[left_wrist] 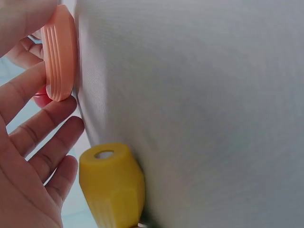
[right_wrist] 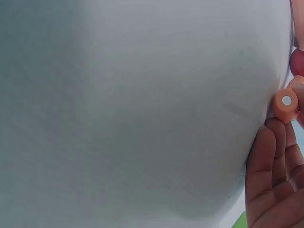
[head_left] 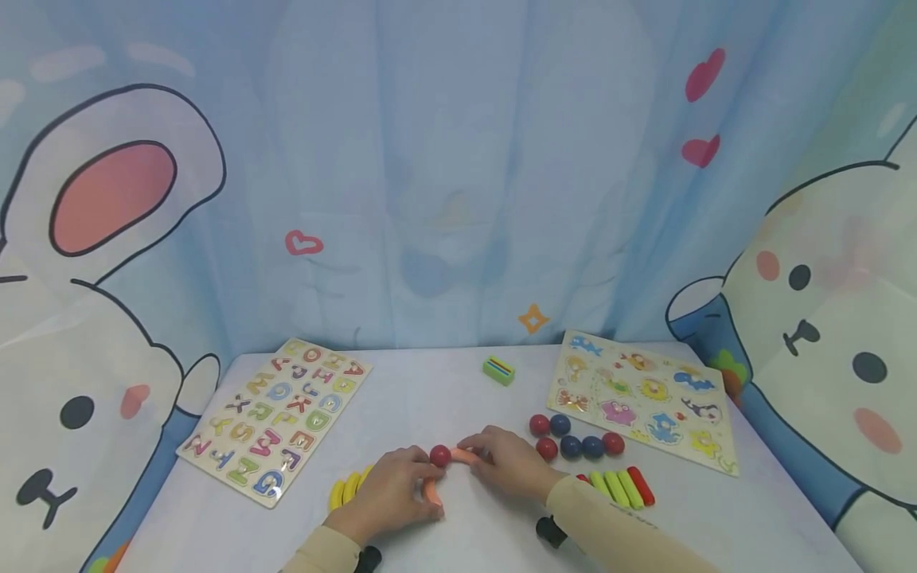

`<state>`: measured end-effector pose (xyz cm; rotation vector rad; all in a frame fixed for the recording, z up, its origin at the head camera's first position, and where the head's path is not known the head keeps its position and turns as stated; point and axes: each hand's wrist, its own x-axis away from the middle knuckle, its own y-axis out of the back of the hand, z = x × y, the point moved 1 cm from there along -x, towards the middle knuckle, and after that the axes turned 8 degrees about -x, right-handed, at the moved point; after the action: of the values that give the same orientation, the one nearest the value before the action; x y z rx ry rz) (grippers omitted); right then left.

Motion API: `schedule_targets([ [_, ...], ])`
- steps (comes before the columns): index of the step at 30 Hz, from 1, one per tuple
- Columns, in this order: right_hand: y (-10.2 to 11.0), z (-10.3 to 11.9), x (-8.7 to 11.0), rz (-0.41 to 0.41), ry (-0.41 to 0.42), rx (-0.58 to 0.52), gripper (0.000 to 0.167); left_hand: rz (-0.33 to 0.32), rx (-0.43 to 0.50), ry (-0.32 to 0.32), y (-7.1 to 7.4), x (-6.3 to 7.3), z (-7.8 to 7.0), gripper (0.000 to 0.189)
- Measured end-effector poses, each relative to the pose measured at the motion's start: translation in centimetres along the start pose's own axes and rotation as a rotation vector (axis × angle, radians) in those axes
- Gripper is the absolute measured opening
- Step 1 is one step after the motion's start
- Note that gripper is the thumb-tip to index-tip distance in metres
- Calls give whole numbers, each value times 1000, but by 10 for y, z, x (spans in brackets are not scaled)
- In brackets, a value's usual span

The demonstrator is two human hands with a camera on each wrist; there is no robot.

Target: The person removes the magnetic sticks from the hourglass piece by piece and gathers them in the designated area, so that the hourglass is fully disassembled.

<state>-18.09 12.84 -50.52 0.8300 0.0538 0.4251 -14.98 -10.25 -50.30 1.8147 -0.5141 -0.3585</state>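
My left hand (head_left: 394, 489) pinches an orange ridged magnetic stick (head_left: 431, 492) between thumb and fingers, low over the white table. A red ball (head_left: 440, 455) sits at the far end of that stick, between the two hands. On the ball's right, my right hand (head_left: 512, 463) pinches a second orange magnetic stick (head_left: 466, 456); its round end with a pale disc (right_wrist: 286, 100) faces the right wrist camera. Both sticks appear to meet the ball, though fingers cover part of the contact. Beside my left hand lie several yellow curved sticks (head_left: 338, 495), partly hidden by it.
Red and blue balls (head_left: 571, 447) cluster right of my right hand. Green and red sticks (head_left: 623, 489) lie nearer, partly behind the sleeve. A letter puzzle board (head_left: 282, 414) is at left, an animal puzzle board (head_left: 645, 398) at right, a small green striped block (head_left: 498, 371) behind.
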Motion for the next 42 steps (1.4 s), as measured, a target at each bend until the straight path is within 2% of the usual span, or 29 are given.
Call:
schedule_targets([
  [16, -1, 1, 0, 2, -19, 12, 33, -8, -9, -4, 0, 1, 1, 52],
  [28, 0, 3, 0, 14, -16, 8, 32, 3, 50, -31, -1, -2, 4, 53],
  [35, -1, 2, 0, 4, -9, 29, 32, -16, 31, -79, 3, -4, 5, 53],
  [42, -1, 3, 0, 6, -6, 30, 33, -6, 3, -81, 7, -4, 4, 52],
])
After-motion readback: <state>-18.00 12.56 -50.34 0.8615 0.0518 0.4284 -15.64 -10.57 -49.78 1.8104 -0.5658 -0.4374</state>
